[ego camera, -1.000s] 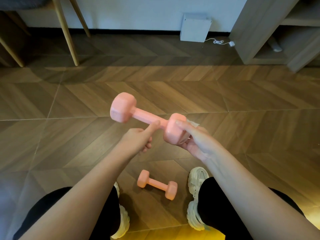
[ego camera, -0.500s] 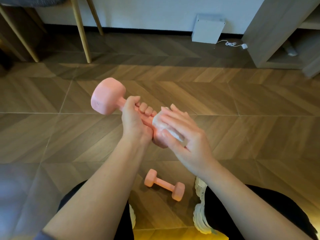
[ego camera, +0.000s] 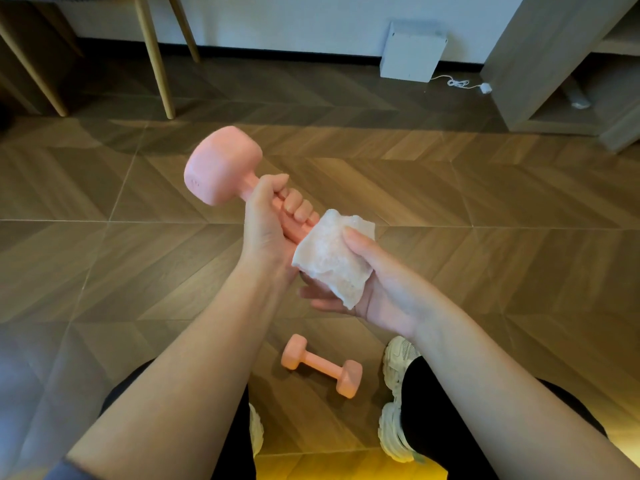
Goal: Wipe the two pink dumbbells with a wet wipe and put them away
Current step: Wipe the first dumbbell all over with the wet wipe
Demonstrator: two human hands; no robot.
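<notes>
My left hand [ego camera: 266, 230] grips the handle of one dumbbell [ego camera: 221, 164], fingers curled round the bar and thumb lying along its top. The dumbbell is in the air over the floor [ego camera: 485, 237] and tilted, with its far head up and to the left and its near end down toward me. My right hand [ego camera: 374, 289] holds the wipe [ego camera: 332, 258] round that near end, thumb pressed on top of it and fingers cupped beneath, so the head itself is hidden. The wipe is white and crumpled, and its upper edge meets the little-finger side of my left hand.

The second dumbbell [ego camera: 320, 365] lies flat on the floor below my hands, between my shoes and nearer the right shoe [ego camera: 394, 355]. One of its heads is just beside that shoe; I cannot tell whether they touch. The left shoe [ego camera: 255, 431] shows only as a sliver past my left forearm.

At the far edge of the floor a white box [ego camera: 410, 51] stands against the wall [ego camera: 311, 19], with a white cable [ego camera: 457, 83] running right from it toward a shelf unit [ego camera: 554, 64] in the far right corner. Wooden legs [ego camera: 156, 57] stand near the far left corner.
</notes>
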